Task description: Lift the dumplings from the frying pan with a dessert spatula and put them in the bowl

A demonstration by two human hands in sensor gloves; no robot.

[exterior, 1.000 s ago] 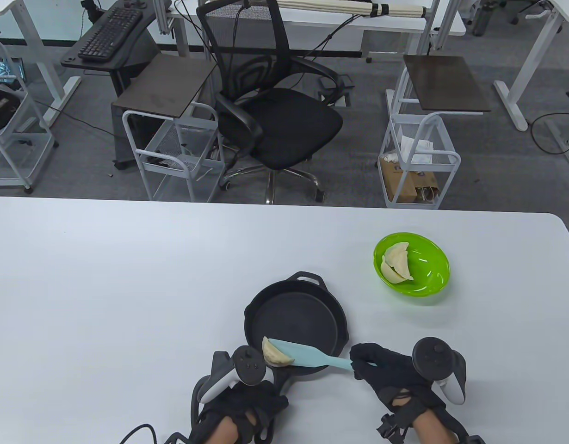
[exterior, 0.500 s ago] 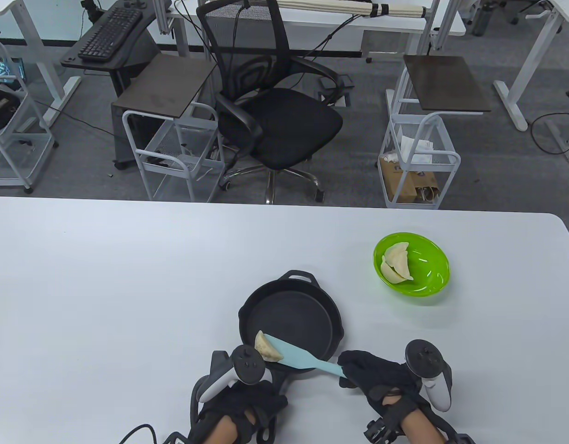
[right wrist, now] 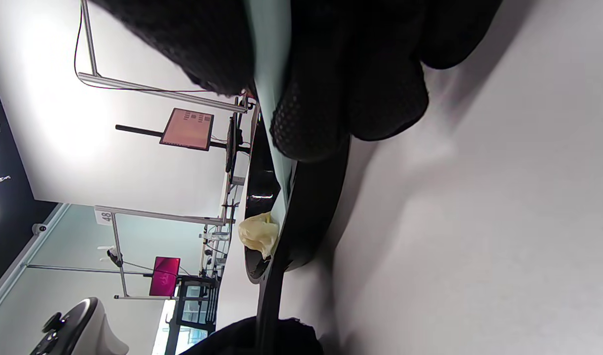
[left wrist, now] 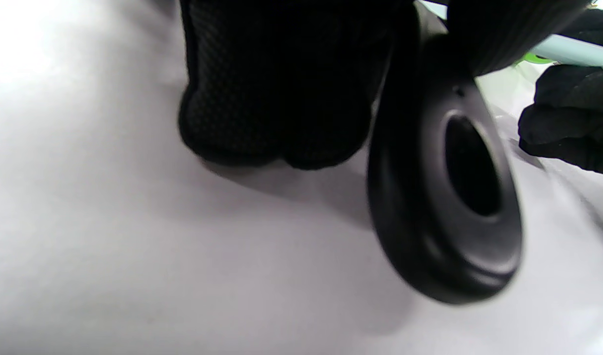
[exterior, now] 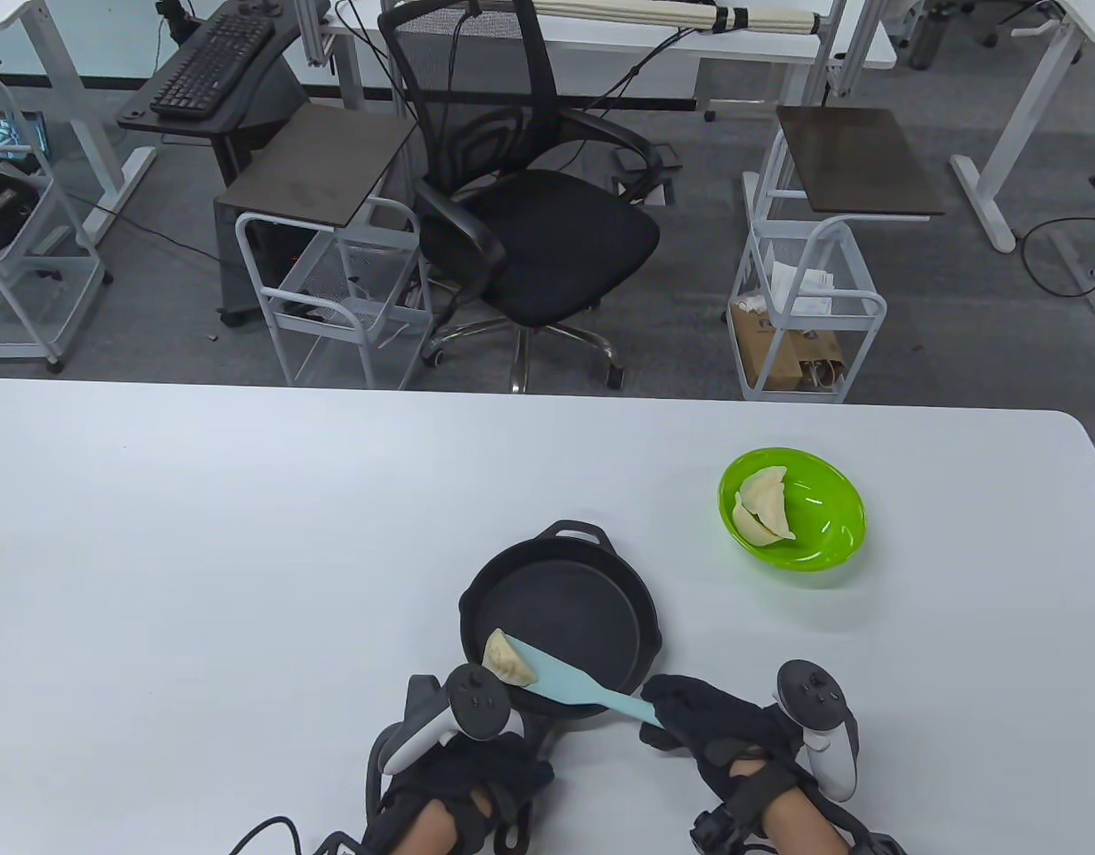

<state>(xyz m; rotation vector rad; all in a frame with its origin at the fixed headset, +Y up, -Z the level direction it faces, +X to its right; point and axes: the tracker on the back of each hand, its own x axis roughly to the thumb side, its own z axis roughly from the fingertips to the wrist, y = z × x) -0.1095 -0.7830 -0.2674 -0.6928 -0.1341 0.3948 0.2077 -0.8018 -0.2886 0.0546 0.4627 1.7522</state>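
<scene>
Bright even light; blurred, glary wrist views.

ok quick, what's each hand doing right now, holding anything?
Left hand: grips the frying pan by its handle.
Right hand: fingers curled round the spatula handle, blade at the dumpling in the pan.

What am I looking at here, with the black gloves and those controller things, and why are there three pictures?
These are a person's two hands in sensor gloves, each with a tracker strapped on its back. One camera looks down at the white table; the other two sit on the wrists, so their pictures are tilted and very close. The left hand is at the handle of the black frying pan, its grip hidden. The right hand grips a light blue spatula, its blade against the one dumpling left in the pan. The green bowl already holds other dumplings.
</scene>
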